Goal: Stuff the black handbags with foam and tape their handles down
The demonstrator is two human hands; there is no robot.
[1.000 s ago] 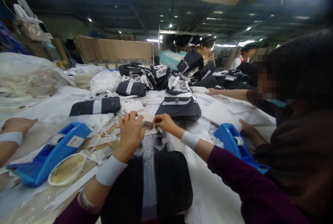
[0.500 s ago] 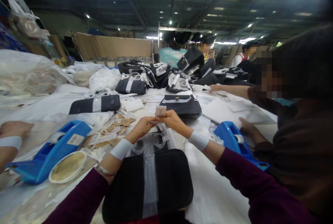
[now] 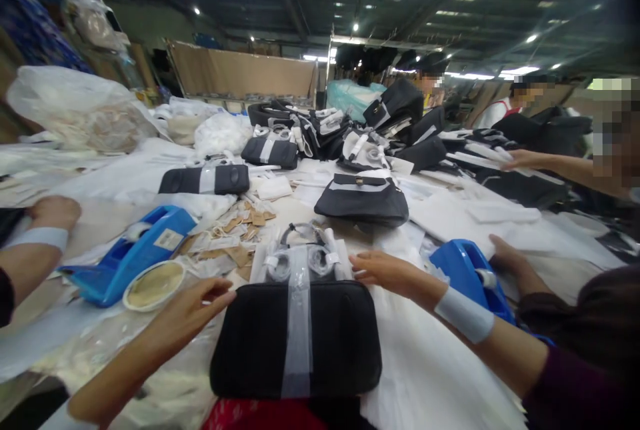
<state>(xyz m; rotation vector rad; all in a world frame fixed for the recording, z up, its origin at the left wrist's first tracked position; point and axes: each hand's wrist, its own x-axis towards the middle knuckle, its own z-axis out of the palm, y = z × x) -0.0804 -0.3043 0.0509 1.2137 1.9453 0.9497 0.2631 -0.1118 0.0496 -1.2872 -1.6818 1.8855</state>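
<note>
A black bag (image 3: 255, 343) lies in front of me with a clear plastic strip (image 3: 299, 323) down its middle. Clear-wrapped coils (image 3: 317, 261) and white-wrapped parts sit at its far edge. By the bag's upper left corner is my left hand (image 3: 200, 313), its fingers apart and holding nothing I can see. My right hand (image 3: 383, 271) has its fingers stretched out beside the white-wrapped part at the bag's far right; whether they touch it I cannot tell. Both wrists carry pale bands.
Blue tape dispensers stand at left (image 3: 127, 257) and right (image 3: 467, 277), with a round tub of yellowish stuff (image 3: 154, 285) nearby. Brown tags (image 3: 245, 223) lie scattered ahead. Beyond are black bags (image 3: 363, 202). Co-workers' arms reach in from left (image 3: 50, 223) and right (image 3: 550, 163).
My hands have parted from a small pale card they held together over the bag, which no longer shows. They have come down to either side of the bag. The view has turned left.
</note>
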